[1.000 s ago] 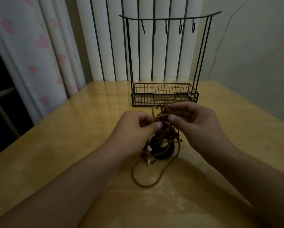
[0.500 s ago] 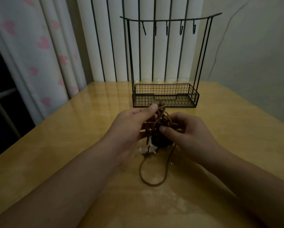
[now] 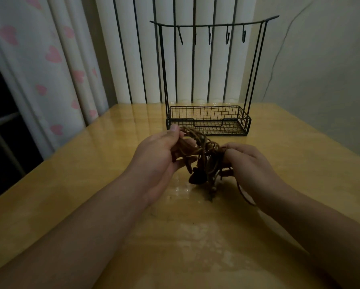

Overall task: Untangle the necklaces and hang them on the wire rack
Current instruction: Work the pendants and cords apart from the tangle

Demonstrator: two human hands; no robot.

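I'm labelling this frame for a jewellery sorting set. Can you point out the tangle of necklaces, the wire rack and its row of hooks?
tangle of necklaces [image 3: 206, 151]: head view, on the knotted brown cords between the hands.
wire rack [image 3: 208, 119]: head view, on the basket's mesh wall.
row of hooks [image 3: 209, 36]: head view, on the middle hook under the top bar.

Two hands: left hand [image 3: 160, 155], right hand [image 3: 251, 163]. One tangled bunch of necklaces [image 3: 204, 157], number of cords impossible to tell. One wire rack [image 3: 208, 122] with five hooks [image 3: 209, 37]. One surface [image 3: 91, 174]. One curtain [image 3: 49, 59].
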